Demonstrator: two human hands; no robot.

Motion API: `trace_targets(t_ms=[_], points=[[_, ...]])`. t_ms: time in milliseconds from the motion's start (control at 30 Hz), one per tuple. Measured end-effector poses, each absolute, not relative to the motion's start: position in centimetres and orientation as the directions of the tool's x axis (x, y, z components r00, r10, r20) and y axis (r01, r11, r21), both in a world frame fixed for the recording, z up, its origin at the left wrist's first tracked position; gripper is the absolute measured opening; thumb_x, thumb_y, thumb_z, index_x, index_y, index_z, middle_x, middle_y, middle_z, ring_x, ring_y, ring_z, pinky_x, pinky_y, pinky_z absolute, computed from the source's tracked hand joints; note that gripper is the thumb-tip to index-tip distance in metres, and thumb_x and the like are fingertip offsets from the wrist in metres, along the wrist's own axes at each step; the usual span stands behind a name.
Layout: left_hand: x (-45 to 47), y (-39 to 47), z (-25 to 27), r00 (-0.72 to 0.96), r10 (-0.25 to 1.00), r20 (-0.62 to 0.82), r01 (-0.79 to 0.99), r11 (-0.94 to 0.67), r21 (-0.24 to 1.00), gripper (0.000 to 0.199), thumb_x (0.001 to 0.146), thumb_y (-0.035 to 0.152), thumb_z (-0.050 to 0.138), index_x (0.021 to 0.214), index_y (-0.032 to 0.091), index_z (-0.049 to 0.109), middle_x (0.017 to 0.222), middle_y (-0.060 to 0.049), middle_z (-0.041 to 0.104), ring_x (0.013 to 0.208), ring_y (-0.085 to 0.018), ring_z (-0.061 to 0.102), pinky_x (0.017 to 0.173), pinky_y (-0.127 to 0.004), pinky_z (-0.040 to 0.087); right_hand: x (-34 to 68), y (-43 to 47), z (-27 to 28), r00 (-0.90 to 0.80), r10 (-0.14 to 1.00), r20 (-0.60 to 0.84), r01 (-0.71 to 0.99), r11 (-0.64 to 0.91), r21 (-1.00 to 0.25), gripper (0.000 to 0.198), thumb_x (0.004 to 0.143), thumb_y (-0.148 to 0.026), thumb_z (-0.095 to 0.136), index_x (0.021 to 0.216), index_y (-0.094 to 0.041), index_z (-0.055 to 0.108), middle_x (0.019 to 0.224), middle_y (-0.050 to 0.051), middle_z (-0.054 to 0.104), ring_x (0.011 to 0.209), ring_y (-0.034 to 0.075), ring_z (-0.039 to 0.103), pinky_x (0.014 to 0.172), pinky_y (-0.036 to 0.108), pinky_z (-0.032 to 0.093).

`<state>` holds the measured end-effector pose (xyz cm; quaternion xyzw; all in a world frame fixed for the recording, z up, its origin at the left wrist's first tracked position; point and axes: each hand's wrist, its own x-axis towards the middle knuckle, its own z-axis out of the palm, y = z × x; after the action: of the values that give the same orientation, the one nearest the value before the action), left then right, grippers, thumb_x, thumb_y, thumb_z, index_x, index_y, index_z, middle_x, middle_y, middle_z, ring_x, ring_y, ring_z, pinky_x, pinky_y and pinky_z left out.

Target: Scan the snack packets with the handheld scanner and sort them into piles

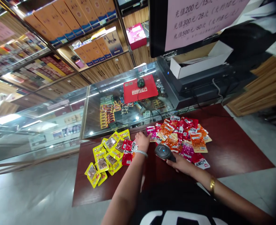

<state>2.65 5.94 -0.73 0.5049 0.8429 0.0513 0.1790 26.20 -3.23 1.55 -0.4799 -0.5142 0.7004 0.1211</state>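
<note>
My right hand [180, 163] is wrapped round the handle of a dark barcode scanner [163, 152], whose head with a small blue light points left over the counter. My left hand [142, 141] is low over the wooden top, with its thumb apart from the curved fingers, near the edge of a magenta snack packet [151, 133]. Just left of that hand lie red snack packets [127, 148], partly hidden by the wrist. Beyond them spreads a pile of yellow snack packets [111, 157]. Mixed red, orange and magenta packets [175, 132] are heaped on the right, behind the scanner.
Behind the dark red wooden top [236, 150] stands a glass display case [95, 115] with goods inside. A red mouse pad [130, 95] with a mouse [141, 82] lies on the glass. A monitor [157, 31] and an open white box [182, 71] stand at the right.
</note>
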Motion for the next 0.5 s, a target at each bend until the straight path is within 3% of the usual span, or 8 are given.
trace_targets(t_ms=[133, 233, 333, 500], points=[[5.3, 6.9, -2.3, -0.444, 0.841, -0.309, 0.808, 0.525, 0.267, 0.060, 0.068, 0.048, 0.079, 0.110, 0.010, 0.059, 0.125, -0.026, 0.059, 0.120, -0.039, 0.053, 0.097, -0.044, 0.039, 27.0, -3.2, 2.4, -0.475, 0.692, -0.544, 0.350, -0.419, -0.838, 0.067, 0.078, -0.070, 0.062, 0.124, -0.021, 0.057, 0.069, 0.000, 0.064, 0.050, 0.015, 0.055, 0.051, 0.028, 0.045], [3.6, 6.7, -2.4, -0.426, 0.797, -0.429, 0.655, 0.598, 0.461, 0.040, 0.074, 0.031, 0.076, 0.104, 0.012, 0.058, 0.113, -0.024, 0.065, 0.109, -0.033, 0.062, 0.089, -0.038, 0.044, 27.4, -3.1, 2.5, -0.447, 0.708, -0.546, 0.365, -0.413, -0.834, 0.071, 0.076, -0.073, 0.060, 0.122, -0.019, 0.060, 0.074, 0.003, 0.067, 0.054, 0.018, 0.059, 0.055, 0.031, 0.048], [1.3, 5.4, -2.3, -0.417, 0.772, -0.481, 0.416, 0.632, 0.654, 0.028, 0.083, 0.028, 0.066, 0.105, 0.014, 0.056, 0.105, -0.017, 0.069, 0.091, -0.022, 0.067, 0.077, -0.029, 0.047, 27.2, -3.1, 2.3, -0.444, 0.709, -0.548, 0.371, -0.411, -0.833, 0.071, 0.076, -0.073, 0.060, 0.120, -0.018, 0.060, 0.072, 0.003, 0.067, 0.051, 0.017, 0.056, 0.052, 0.030, 0.046], [0.2, 2.1, -2.5, -0.461, 0.742, -0.488, 0.152, 0.607, 0.780, 0.024, 0.085, 0.034, 0.062, 0.099, 0.015, 0.055, 0.085, -0.006, 0.068, 0.069, -0.013, 0.063, 0.064, -0.023, 0.047, 25.5, -3.0, 2.2, -0.498, 0.696, -0.518, 0.326, -0.403, -0.855, 0.065, 0.079, -0.068, 0.063, 0.122, -0.020, 0.059, 0.070, 0.001, 0.065, 0.045, 0.013, 0.050, 0.048, 0.028, 0.044]])
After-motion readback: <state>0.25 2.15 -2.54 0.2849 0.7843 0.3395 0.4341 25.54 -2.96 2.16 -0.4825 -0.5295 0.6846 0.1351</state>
